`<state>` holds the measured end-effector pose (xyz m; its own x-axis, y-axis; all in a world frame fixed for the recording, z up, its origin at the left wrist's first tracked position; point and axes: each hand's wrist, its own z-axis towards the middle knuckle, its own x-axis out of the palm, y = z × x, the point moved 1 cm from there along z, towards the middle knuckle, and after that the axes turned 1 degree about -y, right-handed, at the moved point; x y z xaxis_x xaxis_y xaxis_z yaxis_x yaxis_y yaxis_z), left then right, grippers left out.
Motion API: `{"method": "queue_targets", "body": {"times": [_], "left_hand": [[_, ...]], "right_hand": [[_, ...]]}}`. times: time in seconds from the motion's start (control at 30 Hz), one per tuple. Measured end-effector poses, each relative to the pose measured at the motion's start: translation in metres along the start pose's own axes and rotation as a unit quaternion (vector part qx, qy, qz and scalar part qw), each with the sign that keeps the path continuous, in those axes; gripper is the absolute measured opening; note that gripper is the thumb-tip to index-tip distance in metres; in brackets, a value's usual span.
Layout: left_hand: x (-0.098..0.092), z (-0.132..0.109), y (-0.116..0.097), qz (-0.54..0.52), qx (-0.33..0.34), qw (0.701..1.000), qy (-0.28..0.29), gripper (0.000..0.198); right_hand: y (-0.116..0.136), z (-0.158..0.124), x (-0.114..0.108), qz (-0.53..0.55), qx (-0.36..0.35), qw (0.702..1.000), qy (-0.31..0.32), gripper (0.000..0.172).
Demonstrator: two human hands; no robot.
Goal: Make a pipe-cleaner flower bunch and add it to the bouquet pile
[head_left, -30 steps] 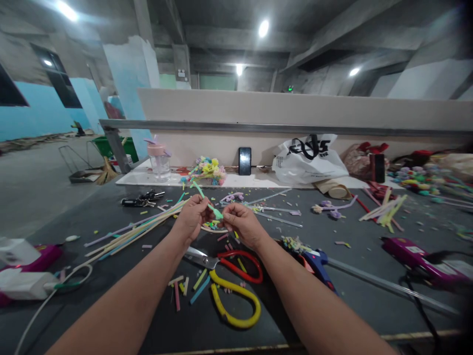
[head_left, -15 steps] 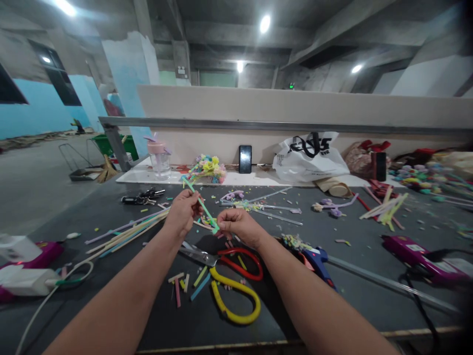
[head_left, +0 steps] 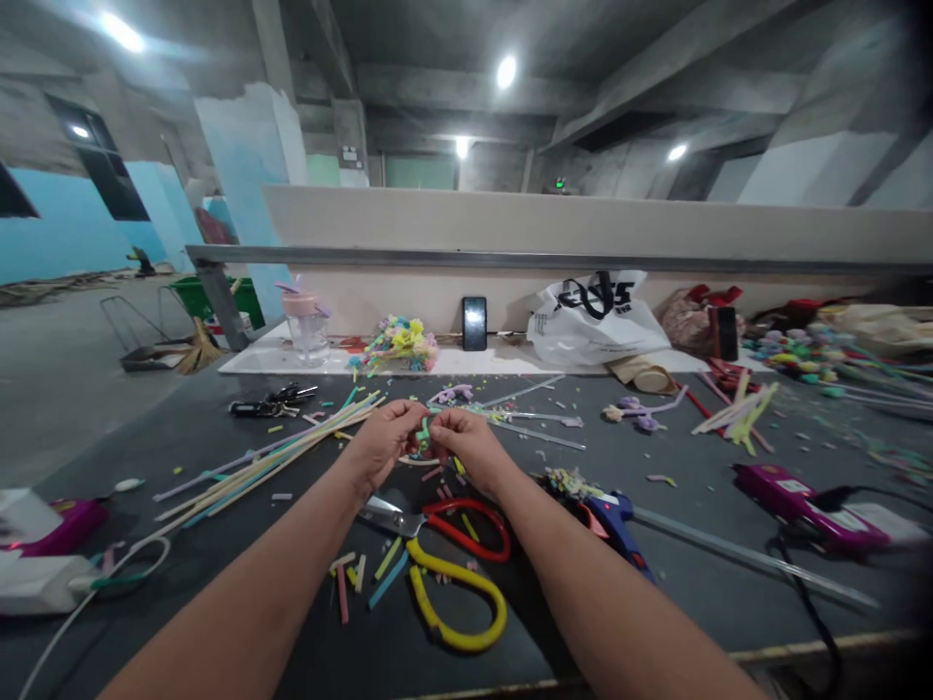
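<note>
My left hand (head_left: 388, 439) and my right hand (head_left: 466, 445) meet above the dark table, fingers pinched close together. Between them is a light green pipe cleaner (head_left: 424, 434), small and bent where it shows; the fingers hide the rest. Just below lie scissors (head_left: 408, 525) with one red and one yellow handle, blades partly under my left wrist. Cut pipe cleaner pieces (head_left: 386, 559) are scattered around them. A bundle of long pipe cleaners (head_left: 269, 462) in cream, blue and purple lies left of my left hand.
A blue glue gun (head_left: 619, 530) with a long clear glue stick lies right of my right forearm. Keys (head_left: 273, 401), a clear cup (head_left: 306, 331), a colourful bunch (head_left: 400, 345), a phone (head_left: 474, 324) and a white bag (head_left: 594, 316) stand or lie farther back. Purple devices (head_left: 809, 506) lie at the sides.
The green pipe cleaner stretched straight between my hands before; now it is bent into a small shape between my fingertips. My left hand has moved right, closer to my right hand.
</note>
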<state>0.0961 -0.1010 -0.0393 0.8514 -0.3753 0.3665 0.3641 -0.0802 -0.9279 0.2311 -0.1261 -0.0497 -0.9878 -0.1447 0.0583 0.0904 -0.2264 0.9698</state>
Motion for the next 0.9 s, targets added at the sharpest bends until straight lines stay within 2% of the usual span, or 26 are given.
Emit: {"method": "queue_targets", "body": {"times": [0.2,0.37,0.63,0.73,0.9], "left_hand": [[0.001,-0.001,0.006,-0.006,0.0,1.0,-0.01,0.027],[0.001,-0.001,0.003,-0.06,0.014,0.998,-0.009,0.028],[0.002,-0.003,-0.001,-0.114,0.023,0.993,0.0,0.044],[-0.003,-0.001,-0.003,-0.117,0.034,0.993,0.002,0.047],[-0.016,0.005,-0.007,-0.131,0.061,0.989,-0.028,0.042]], "right_hand": [[-0.004,0.0,0.001,-0.007,0.022,1.0,0.008,0.019],[-0.013,0.001,0.002,-0.021,0.039,0.999,0.03,0.017],[-0.01,-0.004,0.008,-0.004,0.045,0.995,0.089,0.019],[-0.006,-0.006,0.011,0.019,0.047,0.993,0.11,0.02],[-0.009,-0.01,0.017,0.05,0.06,0.989,0.124,0.023]]}}
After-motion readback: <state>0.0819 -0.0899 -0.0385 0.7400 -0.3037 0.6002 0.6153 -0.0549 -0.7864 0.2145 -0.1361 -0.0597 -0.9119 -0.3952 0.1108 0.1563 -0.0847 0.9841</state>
